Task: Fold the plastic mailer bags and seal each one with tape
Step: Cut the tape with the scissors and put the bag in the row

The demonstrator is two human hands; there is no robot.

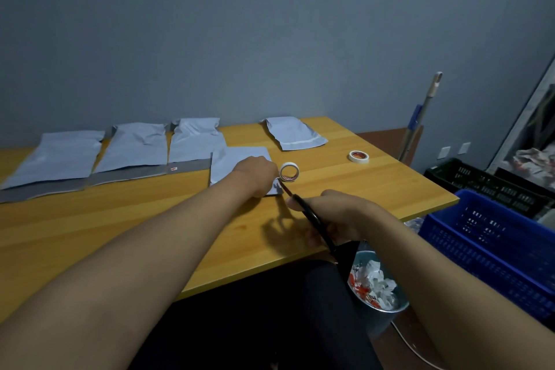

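1. i see the left hand [257, 175] resting on a folded mailer bag [240, 163] near the middle of the wooden table [120, 225]. its fingers are curled and hold a tape roll [289, 172] upright at the bag's right edge.
2. the right hand [327, 216] grips black scissors [312, 216]. the blade tips point up toward the tape roll, very near it. i cannot tell if the blades touch the tape.
3. three unfolded mailer bags [132, 147] lie in a row on the left part of the table, with their grey flaps toward me.
4. one more folded bag [295, 133] lies at the far edge of the table, apart from the others.
5. a second tape roll [359, 156] lies flat on the table to the right.
6. right of the table stand a blue crate [492, 249] and a black crate [480, 183]. below the table edge is a bin [375, 288] with paper scraps.
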